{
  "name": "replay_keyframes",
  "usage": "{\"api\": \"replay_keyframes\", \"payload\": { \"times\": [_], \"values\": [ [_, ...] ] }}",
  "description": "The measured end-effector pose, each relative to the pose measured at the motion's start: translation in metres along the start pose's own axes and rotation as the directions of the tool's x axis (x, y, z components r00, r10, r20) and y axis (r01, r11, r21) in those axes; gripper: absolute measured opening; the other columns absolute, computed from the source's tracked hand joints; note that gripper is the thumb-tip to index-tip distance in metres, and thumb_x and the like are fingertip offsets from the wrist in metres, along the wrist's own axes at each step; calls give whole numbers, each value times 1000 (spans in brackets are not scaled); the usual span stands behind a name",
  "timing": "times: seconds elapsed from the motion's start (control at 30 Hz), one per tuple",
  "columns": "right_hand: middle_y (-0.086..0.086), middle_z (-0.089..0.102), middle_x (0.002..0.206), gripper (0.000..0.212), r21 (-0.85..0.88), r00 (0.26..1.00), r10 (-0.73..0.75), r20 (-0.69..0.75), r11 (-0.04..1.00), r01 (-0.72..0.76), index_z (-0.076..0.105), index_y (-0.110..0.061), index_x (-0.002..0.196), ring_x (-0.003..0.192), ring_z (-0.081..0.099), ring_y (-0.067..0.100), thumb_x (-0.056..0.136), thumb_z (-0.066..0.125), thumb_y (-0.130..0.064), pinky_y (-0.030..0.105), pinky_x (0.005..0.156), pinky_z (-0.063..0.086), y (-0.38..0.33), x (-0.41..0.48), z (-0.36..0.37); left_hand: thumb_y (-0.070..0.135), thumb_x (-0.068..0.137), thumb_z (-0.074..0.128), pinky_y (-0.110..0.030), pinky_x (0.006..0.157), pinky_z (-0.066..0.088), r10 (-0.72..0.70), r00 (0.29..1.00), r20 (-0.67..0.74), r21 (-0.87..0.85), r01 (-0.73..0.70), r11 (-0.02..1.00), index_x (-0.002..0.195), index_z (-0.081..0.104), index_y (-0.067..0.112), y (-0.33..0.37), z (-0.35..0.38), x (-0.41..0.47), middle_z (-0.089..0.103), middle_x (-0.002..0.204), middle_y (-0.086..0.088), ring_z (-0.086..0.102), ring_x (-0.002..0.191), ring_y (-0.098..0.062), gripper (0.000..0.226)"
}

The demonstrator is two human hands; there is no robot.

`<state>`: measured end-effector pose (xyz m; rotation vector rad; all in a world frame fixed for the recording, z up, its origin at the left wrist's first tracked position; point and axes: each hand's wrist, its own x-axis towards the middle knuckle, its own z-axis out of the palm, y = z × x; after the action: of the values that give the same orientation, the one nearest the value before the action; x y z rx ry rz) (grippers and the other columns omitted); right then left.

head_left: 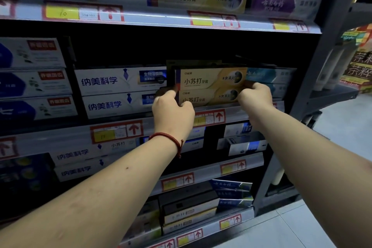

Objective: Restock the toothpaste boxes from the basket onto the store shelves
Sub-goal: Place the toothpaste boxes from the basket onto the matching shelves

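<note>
Two yellow toothpaste boxes (209, 86) stacked on the shelf (251, 113), long side left to right, fronts facing out, left hand (173, 110) gripping one end, right hand (254, 94) gripping the other

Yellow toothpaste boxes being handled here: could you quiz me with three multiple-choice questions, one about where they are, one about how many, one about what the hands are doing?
1. Where are the yellow toothpaste boxes? A in a basket; B at the shelf, between white boxes and teal boxes; C on the floor.
2. How many yellow fronts show in the stack? A two; B one; C five.
3. The left hand and right hand: A hang idle; B lie flat on top; C grip the stack's ends.
Answers: B, those neighbours flank them; A, one front sits over another; C, fingers curl round each end.
</note>
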<state>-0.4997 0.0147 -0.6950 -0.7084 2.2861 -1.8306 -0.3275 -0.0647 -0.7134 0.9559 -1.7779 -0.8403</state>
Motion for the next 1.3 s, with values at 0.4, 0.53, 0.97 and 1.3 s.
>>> {"api": "replay_keyframes", "payload": {
  "times": [0.4, 0.53, 0.97, 1.3],
  "values": [
    [13, 66, 106, 29, -209, 997, -63, 45, 975, 71, 61, -7, 115, 83, 57, 28, 87, 55, -4, 31, 65, 43, -12, -36, 9, 10, 92, 58, -21, 88, 48, 92, 980, 175, 48, -102, 994, 133, 60, 16, 9, -27, -10, 64, 129, -4, 56, 122, -25, 41],
    [11, 51, 143, 61, -304, 974, -185, 132, 928, 218, 42, -14, 150, 110, 63, 34, 92, 58, -10, 41, 85, 56, -21, -78, 20, 16, 95, 62, -31, 113, 38, 161, 964, 212, 159, -196, 968, 151, 44, 18, 1, -62, -20, 49, 149, -5, 46, 136, -26, 59],
    [-1, 36, 158, 64, -324, 706, -425, 566, 673, 665, 36, -19, 155, 143, 39, 19, 97, 63, -22, 35, 112, 39, -52, -233, 97, 40, 92, 67, -47, 115, 36, 101, 939, 328, 579, -284, 764, 152, 36, 24, -80, -228, -68, 42, 152, 0, 37, 141, -25, 70],
    [0, 34, 157, 70, -222, 490, -357, 796, 581, 783, 31, -21, 157, 141, 40, 24, 97, 65, -35, 42, 113, 39, -24, -349, 186, 49, 92, 66, -48, 114, 37, -96, 950, 298, 749, -170, 641, 154, 33, 28, -169, -350, -126, 41, 154, 2, 39, 141, -25, 74]
  ]
}}
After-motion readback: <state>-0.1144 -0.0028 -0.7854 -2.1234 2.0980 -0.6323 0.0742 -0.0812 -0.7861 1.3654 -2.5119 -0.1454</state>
